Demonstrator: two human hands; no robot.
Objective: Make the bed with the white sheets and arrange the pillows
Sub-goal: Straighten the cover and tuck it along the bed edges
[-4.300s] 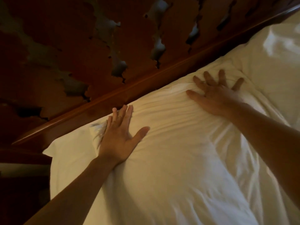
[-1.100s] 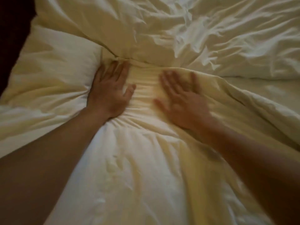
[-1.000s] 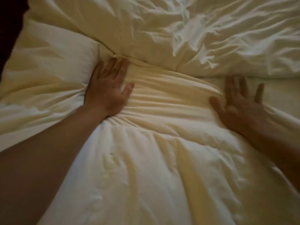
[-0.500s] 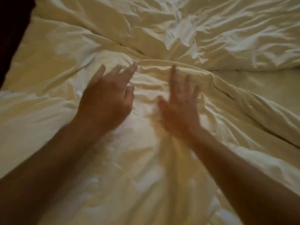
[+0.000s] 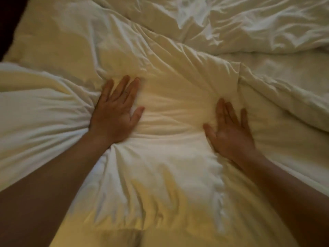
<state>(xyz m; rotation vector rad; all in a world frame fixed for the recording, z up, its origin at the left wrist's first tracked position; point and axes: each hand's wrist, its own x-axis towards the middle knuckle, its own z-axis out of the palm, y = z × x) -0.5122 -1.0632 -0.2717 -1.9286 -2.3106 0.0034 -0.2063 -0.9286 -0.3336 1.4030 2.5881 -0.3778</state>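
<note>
A white pillow (image 5: 170, 157) fills the middle of the head view, its cover creased and dented. My left hand (image 5: 115, 113) presses flat on its left part, fingers straight and spread, fabric bunching around the palm. My right hand (image 5: 229, 132) lies flat on the pillow's right part, fingers straight and close together. A second white pillow (image 5: 53, 43) sits at the upper left, partly under the near one. A crumpled white sheet or duvet (image 5: 240, 20) covers the bed at the top and right.
A dark strip (image 5: 8, 18) at the far left marks the bed's edge. Loose folds of white bedding (image 5: 293, 97) run down the right side beside the pillow.
Half a second ago both hands hovered close together above the pillow. Now both press down on it, further apart, and the pillow is dented between them.
</note>
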